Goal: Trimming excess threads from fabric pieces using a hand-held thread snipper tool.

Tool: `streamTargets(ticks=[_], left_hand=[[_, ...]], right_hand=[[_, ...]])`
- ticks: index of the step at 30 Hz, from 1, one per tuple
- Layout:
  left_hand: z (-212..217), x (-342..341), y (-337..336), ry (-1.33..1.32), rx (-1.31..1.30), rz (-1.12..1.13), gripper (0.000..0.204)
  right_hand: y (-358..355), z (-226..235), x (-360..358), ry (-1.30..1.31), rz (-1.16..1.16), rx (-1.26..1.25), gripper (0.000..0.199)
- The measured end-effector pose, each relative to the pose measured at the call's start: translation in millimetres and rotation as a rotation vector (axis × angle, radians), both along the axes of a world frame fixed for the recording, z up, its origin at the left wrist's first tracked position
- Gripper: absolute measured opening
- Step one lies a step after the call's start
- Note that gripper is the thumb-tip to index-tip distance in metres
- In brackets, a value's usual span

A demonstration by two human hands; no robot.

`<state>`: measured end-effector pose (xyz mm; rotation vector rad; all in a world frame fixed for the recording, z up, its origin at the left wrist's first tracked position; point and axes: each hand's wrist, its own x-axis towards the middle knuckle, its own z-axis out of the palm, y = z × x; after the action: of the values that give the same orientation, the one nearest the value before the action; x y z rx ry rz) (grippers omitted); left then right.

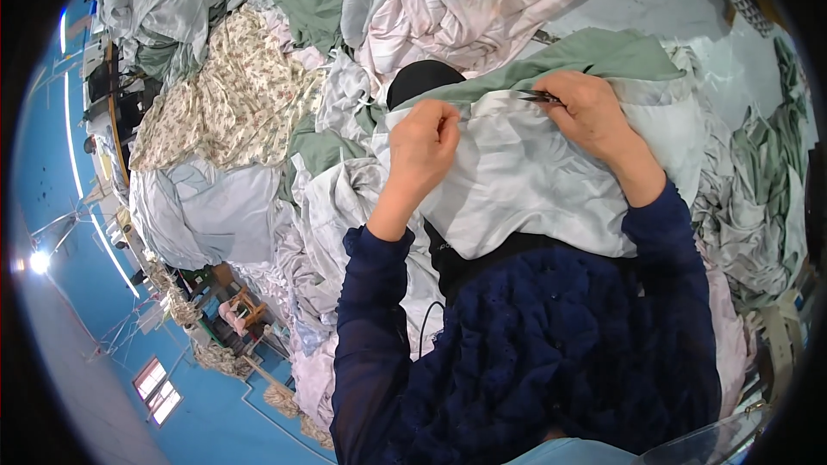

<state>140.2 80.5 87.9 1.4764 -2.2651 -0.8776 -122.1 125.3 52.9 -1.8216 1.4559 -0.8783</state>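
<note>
A pale, silky white cloth [534,181] with a sage-green part [594,56] along its far side is spread across my lap. My left hand [420,145] is closed in a pinch on the cloth near its left end, close to the seam where white meets green. In my closed right hand [590,112] is a small dark pair of thread snips [540,96], its pointed blades aimed left along that same seam. A round black thing [422,82] shows just beyond my left hand, partly covered by the green fabric.
Heaped fabrics surround me: a floral piece [237,90] at left, pink cloth [474,4] at the far side, and a grey-green pile [758,189] at right. A grey tabletop [642,9] shows at the far right. Beyond the left heaps is a wooden chair [250,310].
</note>
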Motion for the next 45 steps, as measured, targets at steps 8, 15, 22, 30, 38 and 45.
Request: streamTargets(ticks=[8,15,22,30,38,45], left_hand=[[11.8,-12.7,-11.6,0.324,0.062,-0.089,0.003],[15.4,-27.0,-14.9,0.622,0.877,0.145,0.004],[5.4,16.0,-15.6,-0.105,-0.125,-0.084,0.008],[39.7,131.0,-13.0,-0.366,-0.365,0.207,0.009],[56.7,125.1,18.4,0.482,0.17,0.514,0.003],[104.6,113.3,30.8,0.777,0.087,0.425,0.002]], right_hand=[[-1.6,1.5,1.6,0.054,0.018,0.026,0.02],[-2.8,1.4,4.3,0.035,-0.042,0.031,0.021],[-2.3,0.6,2.5,0.024,-0.053,0.043,0.021],[-2.3,1.2,0.1,-0.005,-0.09,0.051,0.021],[1.3,-6.0,-0.6,-0.332,-0.217,0.113,0.015],[5.4,1.4,-5.3,-0.482,-0.289,0.104,0.015]])
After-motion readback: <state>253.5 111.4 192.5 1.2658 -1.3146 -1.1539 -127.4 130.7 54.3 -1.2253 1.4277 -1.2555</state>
